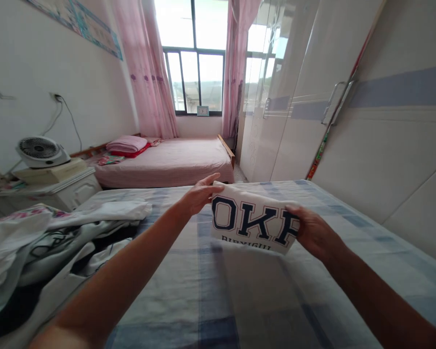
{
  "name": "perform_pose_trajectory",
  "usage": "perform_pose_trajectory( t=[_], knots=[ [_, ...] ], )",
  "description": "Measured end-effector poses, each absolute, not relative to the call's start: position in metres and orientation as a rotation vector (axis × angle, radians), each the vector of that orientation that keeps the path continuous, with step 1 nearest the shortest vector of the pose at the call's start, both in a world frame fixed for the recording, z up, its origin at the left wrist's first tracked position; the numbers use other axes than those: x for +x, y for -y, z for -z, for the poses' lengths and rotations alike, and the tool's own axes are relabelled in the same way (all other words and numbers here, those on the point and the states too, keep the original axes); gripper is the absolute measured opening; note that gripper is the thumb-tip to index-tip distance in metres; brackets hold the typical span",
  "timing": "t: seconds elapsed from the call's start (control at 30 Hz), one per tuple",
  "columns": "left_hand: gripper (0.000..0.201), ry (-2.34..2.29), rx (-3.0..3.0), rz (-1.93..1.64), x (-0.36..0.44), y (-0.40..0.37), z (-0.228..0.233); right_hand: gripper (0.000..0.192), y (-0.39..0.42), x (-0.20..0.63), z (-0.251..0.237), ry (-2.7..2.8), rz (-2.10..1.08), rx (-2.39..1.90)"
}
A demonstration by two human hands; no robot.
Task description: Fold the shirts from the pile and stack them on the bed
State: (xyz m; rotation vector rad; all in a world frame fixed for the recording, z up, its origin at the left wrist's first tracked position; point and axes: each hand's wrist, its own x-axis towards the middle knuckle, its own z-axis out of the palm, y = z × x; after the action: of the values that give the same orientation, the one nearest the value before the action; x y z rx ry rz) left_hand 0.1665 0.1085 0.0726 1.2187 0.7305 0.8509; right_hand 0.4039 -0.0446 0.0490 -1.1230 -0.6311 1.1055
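Note:
A white garment [252, 220], folded into a flat rectangle with large dark blue letters on its face, is held up just over the bed. My left hand [202, 194] grips its upper left corner, thumb over the front. At the right edge, my right hand [314, 230] pinches the fabric near the upper corner. The folded piece tilts down slightly to the right, and smaller lettering runs along its lower part. Whether it is a T-shirt or another kind of top cannot be made out.
Below lies the blue-and-white checked bedsheet [174, 281]. A heap of loose clothes [69, 247] covers its left side. Beyond stands a second bed [181, 155] with pink bedding. A fan [41, 150] sits on the left cabinet [65, 189]; a glossy wardrobe [294, 135] lines the right.

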Motion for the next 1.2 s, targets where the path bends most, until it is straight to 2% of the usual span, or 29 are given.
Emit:
perform_pose_trajectory(
  t=[0.23,0.37,0.47,0.57,0.67,0.77,0.83,1.0,1.1,1.2],
  knots=[
    [0.068,-0.806,1.337,-1.215,0.125,-0.123,-0.094,0.018,-0.025,0.373,-0.072,0.897,-0.951,-1.013],
    [0.071,-0.765,1.426,-1.279,0.099,-0.100,-0.097,0.027,-0.018,0.369,-0.068,1.056,-0.954,-1.072],
    [0.073,-0.828,1.413,-1.148,0.075,-0.061,-0.061,0.028,0.015,0.371,-0.035,1.192,-1.009,-1.235],
    [0.069,-0.978,1.382,-0.853,0.054,-0.021,-0.011,0.025,0.050,0.370,0.002,1.200,-1.173,-1.462],
    [0.065,-1.147,1.352,-0.739,0.042,-0.002,0.019,0.035,0.065,0.367,0.021,1.051,-1.232,-1.606],
    [0.069,-1.217,1.294,-0.780,0.045,-0.006,0.026,0.055,0.057,0.362,0.024,0.968,-1.140,-1.675],
    [0.071,-1.231,1.241,-0.814,0.052,-0.014,0.025,0.062,0.048,0.357,0.024,0.970,-1.093,-1.693],
    [0.067,-1.149,1.425,-0.983,0.063,-0.021,0.031,0.054,0.040,0.348,0.033,1.140,-0.852,-1.685],
    [0.057,-1.404,1.773,-0.835,0.057,-0.020,0.034,0.045,0.045,0.351,0.035,1.382,-0.617,-1.917],
    [0.050,-1.652,2.209,-0.815,0.057,-0.019,0.025,0.048,0.045,0.349,0.022,1.610,-0.239,-1.961]
  ],
)
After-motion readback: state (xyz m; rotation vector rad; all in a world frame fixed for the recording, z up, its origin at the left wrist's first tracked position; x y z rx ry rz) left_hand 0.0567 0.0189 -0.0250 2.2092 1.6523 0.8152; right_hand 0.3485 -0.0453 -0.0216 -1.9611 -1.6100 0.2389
